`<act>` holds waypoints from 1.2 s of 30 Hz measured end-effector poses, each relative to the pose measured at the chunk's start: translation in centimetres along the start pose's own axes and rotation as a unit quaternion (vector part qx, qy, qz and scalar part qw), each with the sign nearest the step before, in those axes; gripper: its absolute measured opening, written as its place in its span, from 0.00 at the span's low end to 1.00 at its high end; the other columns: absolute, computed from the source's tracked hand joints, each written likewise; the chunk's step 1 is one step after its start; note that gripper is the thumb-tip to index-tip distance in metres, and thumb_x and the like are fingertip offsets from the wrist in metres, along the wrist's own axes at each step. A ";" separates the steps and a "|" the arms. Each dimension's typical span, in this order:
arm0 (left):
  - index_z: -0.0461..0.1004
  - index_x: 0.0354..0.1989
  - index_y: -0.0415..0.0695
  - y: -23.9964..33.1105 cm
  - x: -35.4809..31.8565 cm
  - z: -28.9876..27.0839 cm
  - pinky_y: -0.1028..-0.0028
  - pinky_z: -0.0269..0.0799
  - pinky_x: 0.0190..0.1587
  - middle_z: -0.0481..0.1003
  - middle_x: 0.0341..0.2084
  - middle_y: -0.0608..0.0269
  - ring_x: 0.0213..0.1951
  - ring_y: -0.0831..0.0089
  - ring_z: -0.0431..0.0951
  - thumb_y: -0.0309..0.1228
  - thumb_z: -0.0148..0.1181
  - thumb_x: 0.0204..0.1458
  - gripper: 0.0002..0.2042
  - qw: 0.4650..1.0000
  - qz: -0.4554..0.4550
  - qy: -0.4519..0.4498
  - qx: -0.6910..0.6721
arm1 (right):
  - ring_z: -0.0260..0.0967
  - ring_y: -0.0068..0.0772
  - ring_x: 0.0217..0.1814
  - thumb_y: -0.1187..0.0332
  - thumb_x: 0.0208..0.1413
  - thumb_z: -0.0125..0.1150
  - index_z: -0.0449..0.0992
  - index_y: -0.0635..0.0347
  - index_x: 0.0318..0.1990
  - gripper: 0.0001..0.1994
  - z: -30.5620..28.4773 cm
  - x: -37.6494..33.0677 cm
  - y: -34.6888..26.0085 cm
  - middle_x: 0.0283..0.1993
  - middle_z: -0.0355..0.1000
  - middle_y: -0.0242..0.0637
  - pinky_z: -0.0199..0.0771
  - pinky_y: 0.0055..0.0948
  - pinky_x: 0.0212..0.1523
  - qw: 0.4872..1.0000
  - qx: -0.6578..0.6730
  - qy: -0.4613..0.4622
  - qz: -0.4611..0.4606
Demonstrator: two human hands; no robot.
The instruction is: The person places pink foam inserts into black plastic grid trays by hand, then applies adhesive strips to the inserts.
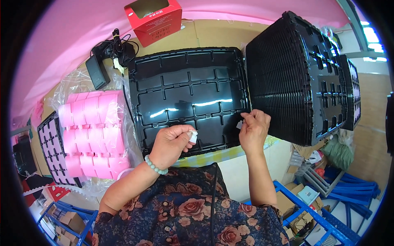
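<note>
A black plastic tray (176,86) with divided compartments lies in front of me, its glossy surface reflecting light. Over its near edge, my left hand (174,140) is closed in a pinch on a small white piece (193,136), whose kind I cannot make out. By the tray's near right corner, my right hand (254,130) has its fingers bent together, thumb and forefinger at another small whitish piece (239,124). That piece is partly hidden by the fingers. A pale green bead bracelet (155,166) circles my left wrist.
A tall stack of black trays (279,78) stands right of the tray. Pink moulded trays (94,135) in clear plastic lie to the left. Behind are a black power adapter (97,71) with cables and an open red box (158,24). Blue metal frames (349,188) are low right.
</note>
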State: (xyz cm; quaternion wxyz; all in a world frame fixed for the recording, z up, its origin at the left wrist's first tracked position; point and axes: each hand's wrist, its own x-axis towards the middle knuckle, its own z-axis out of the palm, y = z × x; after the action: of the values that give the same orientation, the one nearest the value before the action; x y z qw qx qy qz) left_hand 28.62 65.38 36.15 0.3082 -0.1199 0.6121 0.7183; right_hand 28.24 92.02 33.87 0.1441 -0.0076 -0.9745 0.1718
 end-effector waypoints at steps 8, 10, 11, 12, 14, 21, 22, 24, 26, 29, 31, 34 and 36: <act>0.80 0.44 0.41 -0.6 -1.1 -1.0 0.82 0.74 0.32 0.79 0.30 0.69 0.30 0.84 0.76 0.28 0.55 0.63 0.09 1.000 0.002 0.002 -0.010 | 0.64 0.45 0.49 0.88 0.38 0.56 0.82 0.59 0.34 0.17 -0.3 -1.8 1.2 0.41 0.70 0.38 0.67 0.39 0.51 0.995 -0.019 -0.098 0.024; 0.80 0.44 0.41 -0.7 -1.2 -1.1 0.82 0.74 0.32 0.79 0.29 0.69 0.30 0.84 0.76 0.28 0.55 0.63 0.09 1.000 0.007 0.005 -0.009 | 0.63 0.45 0.50 0.85 0.37 0.59 0.80 0.58 0.35 0.15 -0.1 -1.9 1.4 0.43 0.69 0.35 0.65 0.41 0.52 0.997 -0.001 -0.066 0.036; 0.80 0.44 0.41 -0.7 -1.2 -1.2 0.82 0.74 0.32 0.79 0.29 0.69 0.30 0.84 0.76 0.28 0.55 0.63 0.09 1.000 0.011 0.008 -0.007 | 0.63 0.45 0.50 0.85 0.37 0.59 0.80 0.58 0.35 0.15 0.0 -2.0 1.4 0.43 0.69 0.35 0.65 0.41 0.52 0.997 -0.001 -0.067 0.035; 0.80 0.44 0.41 -0.7 -1.2 -1.1 0.82 0.74 0.32 0.79 0.29 0.69 0.30 0.84 0.76 0.28 0.55 0.63 0.09 1.000 0.011 0.008 -0.007 | 0.63 0.45 0.50 0.85 0.37 0.59 0.80 0.58 0.34 0.15 0.1 -2.1 1.4 0.43 0.69 0.36 0.65 0.41 0.52 0.997 -0.013 -0.065 0.032; 0.80 0.44 0.41 -0.8 -1.3 -1.0 0.82 0.74 0.32 0.79 0.29 0.69 0.30 0.84 0.76 0.28 0.55 0.63 0.09 1.000 0.010 0.010 0.003 | 0.62 0.45 0.51 0.85 0.37 0.59 0.79 0.58 0.33 0.15 0.3 -2.3 1.8 0.44 0.69 0.37 0.65 0.41 0.53 0.997 -0.024 -0.064 0.030; 0.80 0.44 0.41 -0.8 -1.2 -0.9 0.82 0.73 0.32 0.79 0.29 0.69 0.30 0.84 0.76 0.28 0.54 0.63 0.09 1.000 0.007 0.010 0.011 | 0.62 0.46 0.51 0.82 0.41 0.62 0.78 0.58 0.34 0.11 -0.1 -2.1 1.3 0.45 0.68 0.37 0.64 0.41 0.54 0.996 0.012 -0.072 0.051; 0.80 0.43 0.41 -0.9 -1.1 -0.9 0.82 0.73 0.32 0.79 0.29 0.69 0.30 0.84 0.76 0.28 0.54 0.63 0.09 1.000 0.004 0.012 0.011 | 0.62 0.46 0.51 0.80 0.42 0.63 0.77 0.58 0.34 0.10 -0.1 -2.0 1.2 0.45 0.68 0.38 0.64 0.42 0.54 0.998 -0.002 -0.056 0.033; 0.81 0.43 0.41 -0.9 -0.9 -0.8 0.82 0.73 0.32 0.79 0.29 0.69 0.30 0.85 0.75 0.28 0.54 0.63 0.09 1.000 0.000 0.014 0.010 | 0.62 0.46 0.52 0.81 0.44 0.63 0.77 0.59 0.33 0.09 0.1 -2.2 1.5 0.46 0.68 0.39 0.65 0.41 0.54 0.997 -0.009 -0.071 0.030; 0.81 0.43 0.41 -0.8 -0.5 -0.8 0.82 0.73 0.32 0.78 0.29 0.70 0.30 0.85 0.75 0.27 0.55 0.63 0.08 1.000 0.000 0.007 0.005 | 0.62 0.47 0.53 0.82 0.45 0.62 0.76 0.59 0.33 0.08 0.4 -2.2 1.8 0.47 0.68 0.41 0.66 0.41 0.53 0.996 -0.016 -0.088 0.027; 0.81 0.43 0.41 -0.6 0.1 -1.1 0.82 0.73 0.32 0.78 0.29 0.70 0.30 0.85 0.75 0.27 0.56 0.62 0.08 1.000 -0.001 0.014 0.003 | 0.62 0.47 0.51 0.80 0.45 0.62 0.76 0.60 0.33 0.07 0.4 -2.4 1.8 0.46 0.68 0.40 0.64 0.42 0.53 0.998 0.001 -0.060 0.005; 0.81 0.43 0.41 -0.3 0.1 -1.7 0.82 0.72 0.32 0.78 0.29 0.70 0.29 0.85 0.74 0.26 0.56 0.61 0.08 0.999 -0.002 0.037 0.006 | 0.62 0.48 0.51 0.81 0.46 0.61 0.75 0.61 0.32 0.06 -0.2 -2.7 1.0 0.45 0.68 0.41 0.64 0.41 0.52 0.998 0.023 -0.049 -0.008; 0.81 0.42 0.40 0.9 0.5 -2.9 0.82 0.70 0.32 0.77 0.28 0.71 0.29 0.85 0.73 0.25 0.57 0.60 0.07 0.997 0.029 0.066 0.013 | 0.61 0.48 0.50 0.81 0.47 0.60 0.74 0.61 0.33 0.06 -1.1 -1.9 -0.8 0.45 0.68 0.42 0.63 0.40 0.51 0.997 0.080 -0.022 0.005; 0.82 0.41 0.39 3.3 1.1 -4.0 0.82 0.67 0.32 0.77 0.27 0.73 0.28 0.86 0.70 0.24 0.58 0.59 0.07 0.994 0.072 0.086 0.007 | 0.62 0.47 0.50 0.80 0.49 0.61 0.74 0.61 0.33 0.05 -1.5 0.7 -2.4 0.44 0.69 0.43 0.63 0.39 0.51 0.991 0.132 0.008 0.010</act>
State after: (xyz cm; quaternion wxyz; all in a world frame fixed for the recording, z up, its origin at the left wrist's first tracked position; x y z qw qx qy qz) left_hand 24.97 61.68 37.36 0.2026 -0.1344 0.6486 0.7213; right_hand 28.11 90.30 36.22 0.1501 0.0007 -0.9419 0.3005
